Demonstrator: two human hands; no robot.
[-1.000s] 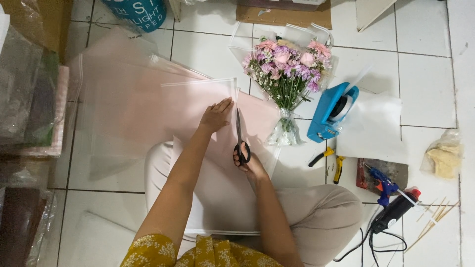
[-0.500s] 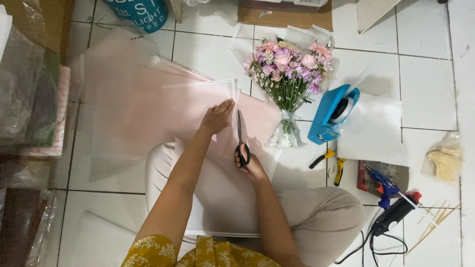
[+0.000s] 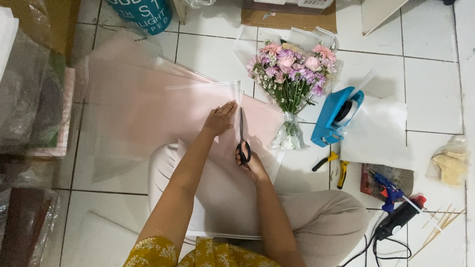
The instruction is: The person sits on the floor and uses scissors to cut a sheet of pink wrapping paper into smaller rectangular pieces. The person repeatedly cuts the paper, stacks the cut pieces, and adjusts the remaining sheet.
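- The left hand (image 3: 219,118) is lying flat, fingers spread a little, pressing down on the pale pink wrapping sheet (image 3: 148,113) just left of the blades.
- The right hand (image 3: 251,161) is closing around the black handles of the scissors (image 3: 242,136); the blades are pointing away from the person, nearly together, along the sheet's clear edge.
- The sheet is resting across the person's lap and spreading left over the white floor tiles (image 3: 430,74).
- A bouquet (image 3: 292,74) of pink and purple flowers is lying just right of the scissors.
- A blue tape dispenser (image 3: 331,118) is sitting beside the bouquet.
- A teal round container (image 3: 141,15) with white lettering is standing at the top edge.
- A brown cardboard piece (image 3: 287,20) is lying above the bouquet.
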